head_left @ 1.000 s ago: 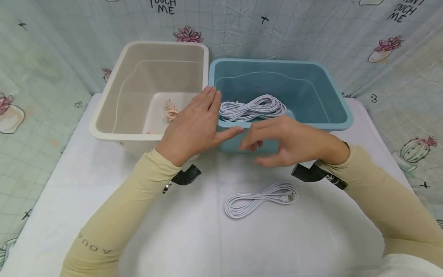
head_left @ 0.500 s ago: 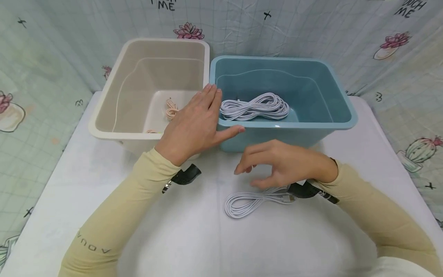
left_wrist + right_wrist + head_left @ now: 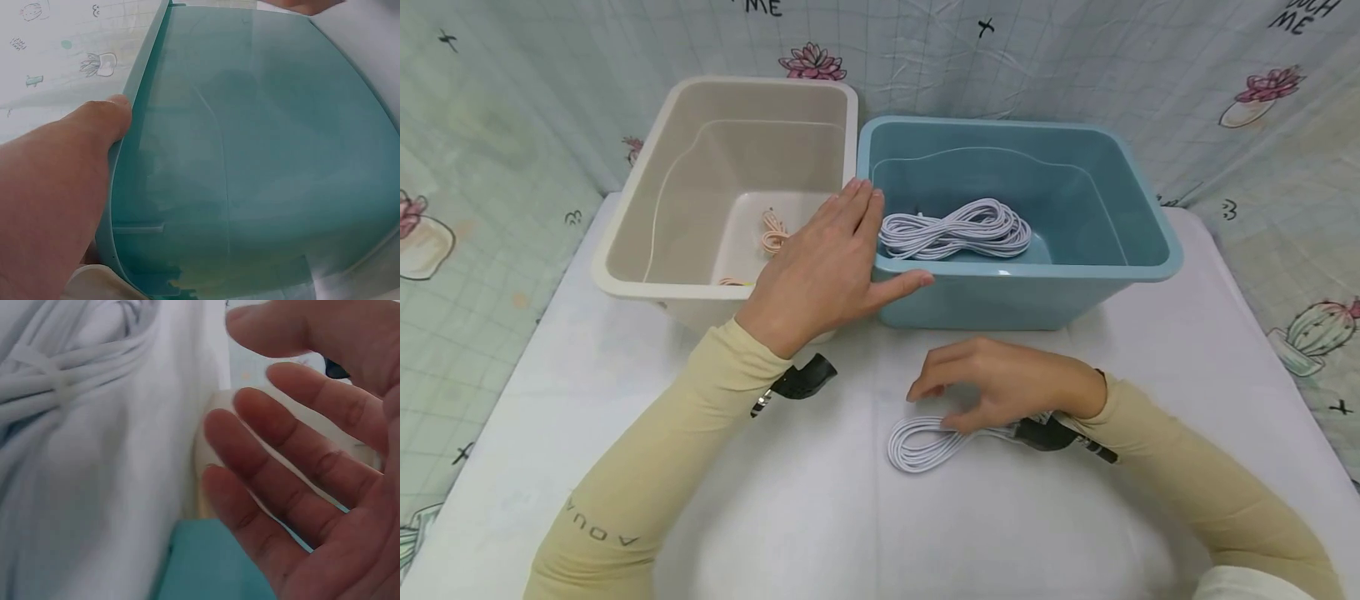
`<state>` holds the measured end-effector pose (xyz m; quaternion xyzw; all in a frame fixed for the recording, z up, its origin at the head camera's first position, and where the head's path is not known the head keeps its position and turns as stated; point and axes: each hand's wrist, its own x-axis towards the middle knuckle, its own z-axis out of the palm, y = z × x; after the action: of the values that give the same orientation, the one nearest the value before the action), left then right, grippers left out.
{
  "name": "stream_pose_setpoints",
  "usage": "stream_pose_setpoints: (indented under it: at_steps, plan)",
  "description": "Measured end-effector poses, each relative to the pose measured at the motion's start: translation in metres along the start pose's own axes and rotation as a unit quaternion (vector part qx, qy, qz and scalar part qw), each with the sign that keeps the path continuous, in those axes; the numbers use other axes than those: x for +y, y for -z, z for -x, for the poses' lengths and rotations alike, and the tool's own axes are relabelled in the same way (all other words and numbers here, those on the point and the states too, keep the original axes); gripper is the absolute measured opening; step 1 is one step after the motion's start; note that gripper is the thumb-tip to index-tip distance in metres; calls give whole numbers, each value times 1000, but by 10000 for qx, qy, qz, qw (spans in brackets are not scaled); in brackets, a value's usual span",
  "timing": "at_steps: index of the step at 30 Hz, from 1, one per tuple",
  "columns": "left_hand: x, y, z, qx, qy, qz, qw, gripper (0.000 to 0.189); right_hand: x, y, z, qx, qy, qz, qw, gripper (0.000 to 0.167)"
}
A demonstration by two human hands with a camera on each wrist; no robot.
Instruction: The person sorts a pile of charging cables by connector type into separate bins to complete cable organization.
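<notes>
My left hand rests flat with straight fingers where the cream bin and the blue bin meet. In the left wrist view its thumb lies on the blue rim. My right hand is low over a coiled white cable on the table, its fingers loosely bent and holding nothing. The right wrist view shows a gap between those fingers and the coil, which has a band round its middle. Part of the coil is hidden under the right hand in the head view.
Bundled white cable lies in the blue bin. A small peach-coloured cable is in the cream bin, with a bit of something orange and yellow at its near rim. A white cloth covers the table, and a patterned curtain hangs behind.
My right hand has come down and towards me, from the blue bin's front rim to above the coiled cable. The left hand has stayed on the bins.
</notes>
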<state>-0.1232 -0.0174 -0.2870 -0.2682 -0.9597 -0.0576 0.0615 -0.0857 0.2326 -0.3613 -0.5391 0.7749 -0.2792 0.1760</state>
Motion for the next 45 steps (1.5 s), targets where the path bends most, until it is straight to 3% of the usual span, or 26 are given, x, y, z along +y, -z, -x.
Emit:
stream_pose_setpoints:
  at_steps: [16, 30, 34, 45]
  plan:
    - [2, 1, 1, 73, 20, 85, 9999, 108, 7, -22, 3, -307, -235, -9, 9993, 39]
    - [4, 0, 2, 187, -36, 74, 9998, 107, 6, -26, 10, -566, -577, -132, 9966, 55]
    - [4, 1, 1, 161, -27, 40, 9999, 106, 5, -28, 14, -628, -743, 64, 9952, 61]
    - [1, 0, 1, -12, 64, 6, 10000, 107, 2, -27, 21, -940, -986, 770, 9877, 55]
